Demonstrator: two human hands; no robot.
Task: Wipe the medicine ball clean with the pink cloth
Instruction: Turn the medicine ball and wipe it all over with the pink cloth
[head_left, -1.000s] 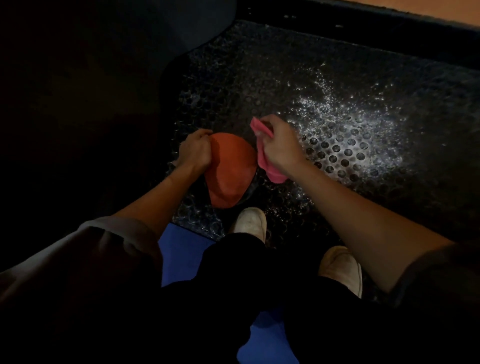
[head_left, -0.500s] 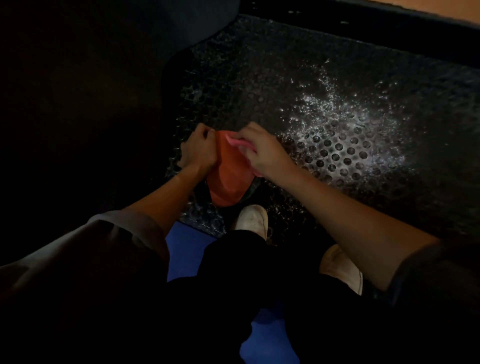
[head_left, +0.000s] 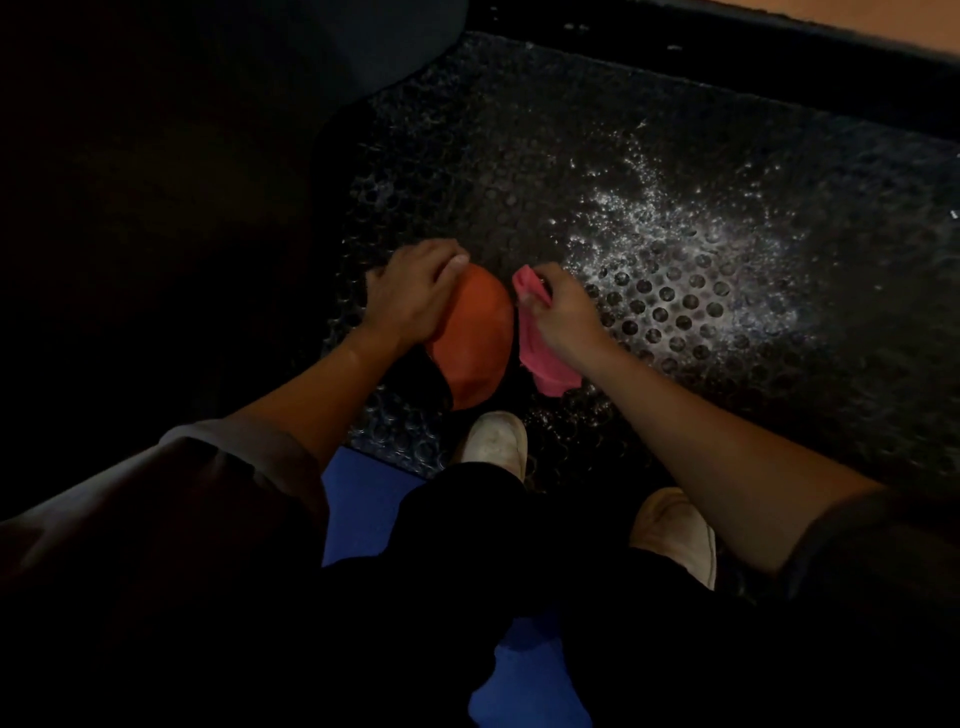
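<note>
An orange medicine ball (head_left: 475, 338) sits on a black perforated rubber mat (head_left: 675, 218), just ahead of my feet. My left hand (head_left: 413, 296) rests on the ball's upper left side, fingers curved over it. My right hand (head_left: 563, 309) grips the pink cloth (head_left: 545, 366) just right of the ball. The cloth hangs down from my fist, with one corner sticking up above my fingers. A dark gap separates the cloth from the ball's right edge.
Wet droplets glisten on the mat (head_left: 691, 265) to the right of my right hand. My two white shoes (head_left: 496, 441) (head_left: 675, 530) stand close behind the ball. A blue floor mat (head_left: 358, 499) lies under my legs. The left side is dark.
My right hand has pulled the pink cloth off the ball's top and moved right, so the cloth hangs beside the ball. My left hand has slid further over the ball's top.
</note>
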